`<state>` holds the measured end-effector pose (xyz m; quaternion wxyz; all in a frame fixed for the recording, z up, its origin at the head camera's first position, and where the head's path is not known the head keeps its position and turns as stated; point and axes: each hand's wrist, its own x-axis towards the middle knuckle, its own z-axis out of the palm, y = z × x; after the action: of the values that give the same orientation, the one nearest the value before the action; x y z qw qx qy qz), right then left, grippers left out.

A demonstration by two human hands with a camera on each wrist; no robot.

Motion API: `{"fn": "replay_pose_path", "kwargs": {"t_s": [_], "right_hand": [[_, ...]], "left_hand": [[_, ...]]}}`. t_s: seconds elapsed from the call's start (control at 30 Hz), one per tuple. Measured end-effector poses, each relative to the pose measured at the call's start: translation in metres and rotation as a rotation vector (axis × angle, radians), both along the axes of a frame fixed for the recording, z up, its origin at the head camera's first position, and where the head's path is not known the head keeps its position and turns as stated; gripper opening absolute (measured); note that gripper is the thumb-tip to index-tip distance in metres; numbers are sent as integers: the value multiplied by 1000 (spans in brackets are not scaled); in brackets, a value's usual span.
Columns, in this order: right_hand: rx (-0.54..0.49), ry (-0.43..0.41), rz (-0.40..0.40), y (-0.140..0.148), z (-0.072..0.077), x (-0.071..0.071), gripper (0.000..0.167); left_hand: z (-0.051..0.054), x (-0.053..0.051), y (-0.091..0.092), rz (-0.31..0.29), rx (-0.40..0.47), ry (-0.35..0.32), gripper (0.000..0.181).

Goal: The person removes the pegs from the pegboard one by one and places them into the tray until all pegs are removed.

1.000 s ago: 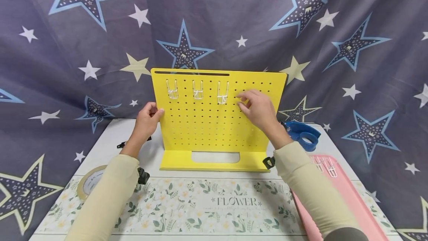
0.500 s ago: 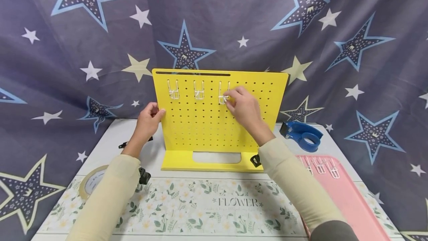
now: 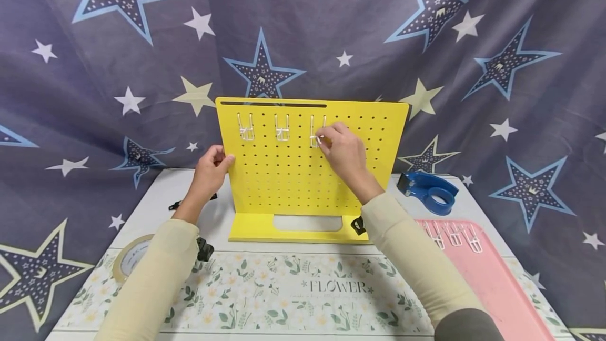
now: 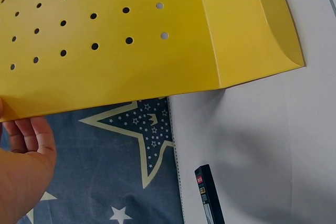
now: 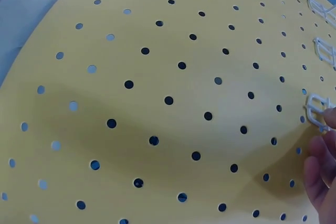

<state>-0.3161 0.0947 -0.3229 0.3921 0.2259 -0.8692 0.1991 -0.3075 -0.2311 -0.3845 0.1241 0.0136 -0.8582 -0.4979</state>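
A yellow pegboard (image 3: 276, 186) stands upright on its base at the middle of the table in the head view. My left hand (image 3: 210, 170) grips its left edge, thumb in front and fingers behind, as the left wrist view also shows. Three white wire hooks sit in a row near the top: a left hook (image 3: 246, 133), a middle hook (image 3: 282, 134) and a right hook (image 3: 312, 138). With thumb and fingertips my right hand (image 3: 345, 151) pinches the right hook, partly covering it. In the right wrist view this hook (image 5: 314, 109) lies against the board at the fingertips.
On the right, a pink tray (image 3: 492, 283) bears several white hooks (image 3: 455, 236) at its far end. Behind it stands a blue tape dispenser (image 3: 428, 191). A tape roll (image 3: 124, 264) lies left, partly under my sleeve. Flowered cloth (image 3: 284, 299) covers the table's front.
My right hand has moved left, from off the board's holes to the right hook, and now pinches it. The left hand keeps its grip on the edge.
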Motion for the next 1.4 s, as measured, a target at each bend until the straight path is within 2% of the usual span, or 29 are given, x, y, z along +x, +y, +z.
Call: {"fn": "replay_pose_path", "kwargs": {"t_s": [0.5, 0.8, 1.07, 1.4], "right_hand": [[-8, 102, 36, 2, 0, 0, 6], [-3, 131, 48, 3, 2, 3, 6], [-11, 82, 71, 13, 0, 12, 5], [-27, -14, 84, 46, -8, 30, 3]], "left_hand": [[1, 1, 1, 14, 7, -10, 29], [2, 1, 2, 23, 2, -12, 29], [0, 1, 2, 17, 0, -11, 29], [1, -1, 1, 12, 2, -20, 31]]}}
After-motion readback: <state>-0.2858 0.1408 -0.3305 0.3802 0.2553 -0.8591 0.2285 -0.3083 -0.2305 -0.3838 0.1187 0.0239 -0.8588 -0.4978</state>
